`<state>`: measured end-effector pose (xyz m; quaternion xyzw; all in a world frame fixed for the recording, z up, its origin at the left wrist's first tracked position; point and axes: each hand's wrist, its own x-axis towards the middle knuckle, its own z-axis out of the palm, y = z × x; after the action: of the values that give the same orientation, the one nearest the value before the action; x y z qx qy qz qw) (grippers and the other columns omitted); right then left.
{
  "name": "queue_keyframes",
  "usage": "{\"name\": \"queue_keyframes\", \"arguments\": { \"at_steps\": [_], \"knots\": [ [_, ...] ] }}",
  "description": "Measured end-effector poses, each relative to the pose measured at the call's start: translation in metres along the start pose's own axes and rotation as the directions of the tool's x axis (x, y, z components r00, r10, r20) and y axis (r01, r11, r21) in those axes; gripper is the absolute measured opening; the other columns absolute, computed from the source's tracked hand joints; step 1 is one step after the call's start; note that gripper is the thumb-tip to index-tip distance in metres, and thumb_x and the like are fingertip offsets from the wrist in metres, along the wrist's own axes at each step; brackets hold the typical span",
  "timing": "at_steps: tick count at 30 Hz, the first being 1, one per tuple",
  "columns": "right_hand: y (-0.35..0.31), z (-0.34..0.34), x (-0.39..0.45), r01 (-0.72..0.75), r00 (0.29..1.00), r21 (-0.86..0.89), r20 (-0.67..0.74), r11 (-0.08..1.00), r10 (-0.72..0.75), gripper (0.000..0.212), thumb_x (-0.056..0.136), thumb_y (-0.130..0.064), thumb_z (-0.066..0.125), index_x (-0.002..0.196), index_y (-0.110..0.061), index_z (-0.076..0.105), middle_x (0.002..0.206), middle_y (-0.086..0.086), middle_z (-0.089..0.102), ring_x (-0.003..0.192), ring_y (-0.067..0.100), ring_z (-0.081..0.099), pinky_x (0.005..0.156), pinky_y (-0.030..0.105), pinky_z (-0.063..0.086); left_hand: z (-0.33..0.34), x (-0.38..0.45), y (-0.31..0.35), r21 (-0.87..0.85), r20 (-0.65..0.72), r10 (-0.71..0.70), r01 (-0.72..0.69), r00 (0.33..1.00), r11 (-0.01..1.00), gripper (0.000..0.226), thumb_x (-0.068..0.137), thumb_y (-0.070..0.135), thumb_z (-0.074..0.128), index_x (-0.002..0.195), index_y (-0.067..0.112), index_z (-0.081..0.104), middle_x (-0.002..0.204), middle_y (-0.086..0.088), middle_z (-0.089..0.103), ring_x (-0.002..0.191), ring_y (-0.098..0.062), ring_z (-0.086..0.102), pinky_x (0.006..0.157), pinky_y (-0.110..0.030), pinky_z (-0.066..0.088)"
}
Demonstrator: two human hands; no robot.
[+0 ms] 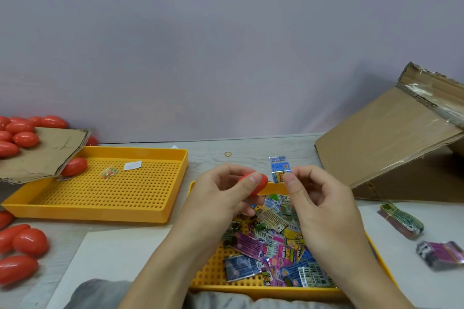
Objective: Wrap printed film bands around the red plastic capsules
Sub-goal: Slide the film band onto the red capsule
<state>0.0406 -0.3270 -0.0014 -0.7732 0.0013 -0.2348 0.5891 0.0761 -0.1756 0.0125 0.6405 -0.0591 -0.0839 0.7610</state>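
On the printed film bands [271,246] heaped in the yellow tray [381,258] under my hands, I can read only a large "6" on a few; the rest of the print is too blurred.

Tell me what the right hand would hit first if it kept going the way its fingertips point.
The right hand, pinching a film band, points left toward the red capsule held by the left hand; it would likely meet that capsule first, though depth is unclear.

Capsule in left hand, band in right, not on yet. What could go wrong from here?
1. The left hand grips the red capsule by its fingertips; pushing the film band on could pop it loose.
2. The right hand pinches only the band's lower edge, so it may buckle or go on crooked.
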Motion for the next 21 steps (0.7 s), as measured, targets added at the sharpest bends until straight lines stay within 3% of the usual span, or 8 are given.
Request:
{"name": "queue_keyframes", "arguments": {
  "at_steps": [6,12,21],
  "knots": [
    [0.0002,0.0012,0.0004,-0.014,0.998,0.004,0.069,1.0,0.014,0.02,0.083,-0.045,0.058,0.08,-0.028,0.068,0.073,-0.013,0.066,0.067,0.002,0.058,0.06,0.011,0.043,0.0008,-0.0008,-0.0009,-0.081,0.051,-0.014,0.019,0.999,0.997,0.036,0.064,0.028,0.078,0.093,0.007,0.074,0.084,-0.005,0.075,0.07,-0.023,0.071,0.061,-0.021,0.055],
    [0.0044,-0.0005,0.0008,-0.005,1.0,-0.014,0.024,1.0,0.006,0.016,0.092,-0.032,0.061,0.079,-0.025,0.067,0.066,-0.014,0.062,0.06,0.0,0.053,0.056,0.009,0.04,-0.0004,-0.0001,0.0026,-0.165,0.022,-0.004,0.007,1.0,0.986,0.036,0.074,0.018,0.071,0.104,-0.001,0.068,0.083,-0.008,0.076,0.07,-0.022,0.071,0.063,-0.025,0.06],
    [0.0017,0.0011,0.0012,0.001,0.999,0.009,0.044,1.0,-0.001,0.017,0.088,-0.039,0.057,0.082,-0.027,0.067,0.074,-0.014,0.065,0.068,0.001,0.058,0.061,0.009,0.042,-0.0012,-0.0004,0.0007,-0.128,0.027,-0.059,0.062,0.998,0.99,0.032,0.07,0.023,0.077,0.096,0.005,0.072,0.085,-0.007,0.076,0.069,-0.024,0.072,0.063,-0.023,0.057]
  ]
}}
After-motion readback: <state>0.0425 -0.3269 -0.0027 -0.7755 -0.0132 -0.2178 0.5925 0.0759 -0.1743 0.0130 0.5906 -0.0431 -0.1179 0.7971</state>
